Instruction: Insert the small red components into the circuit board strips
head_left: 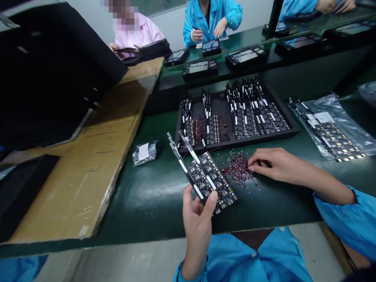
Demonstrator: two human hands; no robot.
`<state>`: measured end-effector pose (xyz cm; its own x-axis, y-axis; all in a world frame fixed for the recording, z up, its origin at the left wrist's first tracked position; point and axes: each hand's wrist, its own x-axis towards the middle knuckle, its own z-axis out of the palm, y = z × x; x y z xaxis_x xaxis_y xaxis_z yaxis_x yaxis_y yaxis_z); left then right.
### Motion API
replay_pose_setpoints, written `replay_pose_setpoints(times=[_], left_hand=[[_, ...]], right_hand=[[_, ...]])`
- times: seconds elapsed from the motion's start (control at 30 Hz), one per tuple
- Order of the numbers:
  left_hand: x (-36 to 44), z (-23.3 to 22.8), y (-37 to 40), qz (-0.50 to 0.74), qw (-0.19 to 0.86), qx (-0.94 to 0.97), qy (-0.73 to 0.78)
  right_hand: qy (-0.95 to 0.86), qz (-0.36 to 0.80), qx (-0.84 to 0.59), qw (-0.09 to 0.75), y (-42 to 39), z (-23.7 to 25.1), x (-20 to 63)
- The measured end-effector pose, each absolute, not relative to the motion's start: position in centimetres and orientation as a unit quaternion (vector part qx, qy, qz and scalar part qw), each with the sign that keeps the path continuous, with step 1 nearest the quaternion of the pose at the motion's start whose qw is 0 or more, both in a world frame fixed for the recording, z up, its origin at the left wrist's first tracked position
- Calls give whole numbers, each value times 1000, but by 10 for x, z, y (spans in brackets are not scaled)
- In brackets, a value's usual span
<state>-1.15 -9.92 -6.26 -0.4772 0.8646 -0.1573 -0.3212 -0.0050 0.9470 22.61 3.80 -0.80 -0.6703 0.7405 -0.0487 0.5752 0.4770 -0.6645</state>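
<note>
- Head-camera view looked down on a dark green workbench point(141, 196), with blue sleeves at the bottom edge.
- The left hand point(197, 213) was closed around a strip of small circuit boards point(209, 178), thumb across its lower end, holding it tilted above the bench with its narrow white-tabbed end pointing up and left.
- The right hand point(272, 162) lay palm down on the bench, fingers curled, fingertips touching the right edge of a loose pile of small red-wired parts point(236, 168); whether it pinched one could not be told.
- That pile sat on the bench just right of the held strip and just in front of a black tray point(290, 129).
- The tray held rows of similar circuit board strips, some with red wires attached.
- A clear plastic bag point(337, 117) with more board strips on it lay at the right, near the tray.
- A small silvery packet point(145, 152) lay on the bench left of the tray.
- A sheet of brown cardboard point(88, 168) covered the left part of the bench, partly under a large black case point(49, 66).
- Across the bench, a person in a pink coat point(138, 33) and a person in a blue coat point(211, 17) worked beside black fixtures point(201, 68) on a raised shelf.
</note>
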Motion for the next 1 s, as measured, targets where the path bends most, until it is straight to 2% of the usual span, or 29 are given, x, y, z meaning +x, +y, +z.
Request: replay_pose_setpoints(times=[0.27, 0.63, 0.8, 1.0], left_hand=[[-11, -63, -100, 656, 450, 257, 548], [-14, -66, -102, 651, 449, 280, 544], [-13, -64, -102, 638, 464, 287, 544], [-12, -62, -98, 649, 470, 274, 531]], right_hand=[[-869, 323, -369, 69, 32, -11, 222], [-791, 429, -400, 175, 29, -1, 219], [-719, 515, -442, 154, 24, 7, 218], [-697, 554, -428, 154, 21, 13, 216]])
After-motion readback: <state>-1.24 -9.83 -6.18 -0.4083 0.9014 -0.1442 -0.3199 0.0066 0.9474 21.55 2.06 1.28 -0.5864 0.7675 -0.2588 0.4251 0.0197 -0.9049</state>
